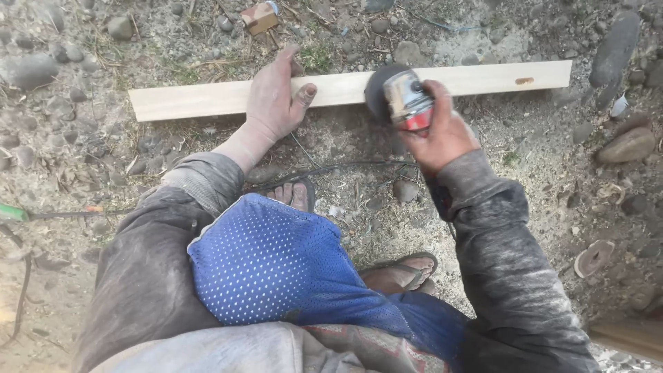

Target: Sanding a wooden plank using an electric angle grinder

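One long pale wooden plank (207, 99) lies flat on the ground (539, 145), running left to right. The left hand (275, 97) rests spread and flat on the plank, pressing it down, gripping nothing. The right hand (442, 135) is clenched around one small power grinder (399, 97), whose dark disc sits against the plank's near edge. Two sandalled feet show below, one (293, 193) near the plank, one (400, 273) nearer the body. The setting is outdoors: dusty earth scattered with many grey stones (625, 145), dry grass and a thin cable (324, 168).
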